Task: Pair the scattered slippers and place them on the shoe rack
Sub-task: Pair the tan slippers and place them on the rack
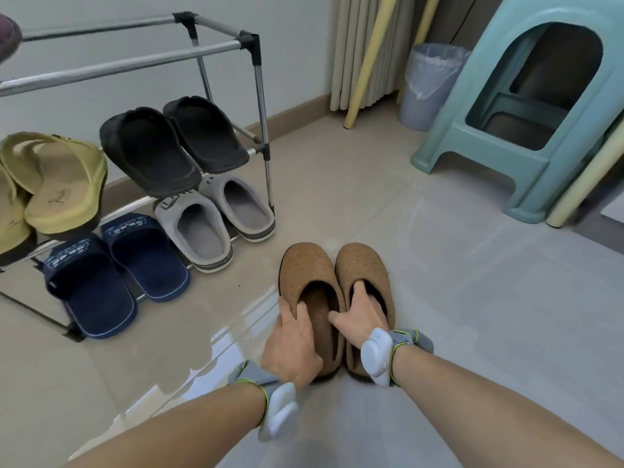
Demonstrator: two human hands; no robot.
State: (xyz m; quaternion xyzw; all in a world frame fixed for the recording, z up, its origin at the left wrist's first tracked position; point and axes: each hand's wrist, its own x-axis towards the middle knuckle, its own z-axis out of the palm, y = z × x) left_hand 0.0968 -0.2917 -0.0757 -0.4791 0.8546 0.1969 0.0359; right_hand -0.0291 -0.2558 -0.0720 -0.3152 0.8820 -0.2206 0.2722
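On the tiled floor beside the shoe rack, the brown slippers are lying side by side, the left hand gripping one's edge, the right hand curling fingers inside the other.

Two brown slippers with a felt-like, closed-toe upper sit side by side on the tiled floor, touching along their inner edges, toes pointing away from the person and heels toward them. The shoe rack, a frame of metal tubes with black corner joints, stands to their left against the wall. Its middle shelf carries yellow sandals and black slippers (the yellow pair overlapping each other). The lowest shelf holds navy slippers and grey slippers, all paired with toes toward the wall.
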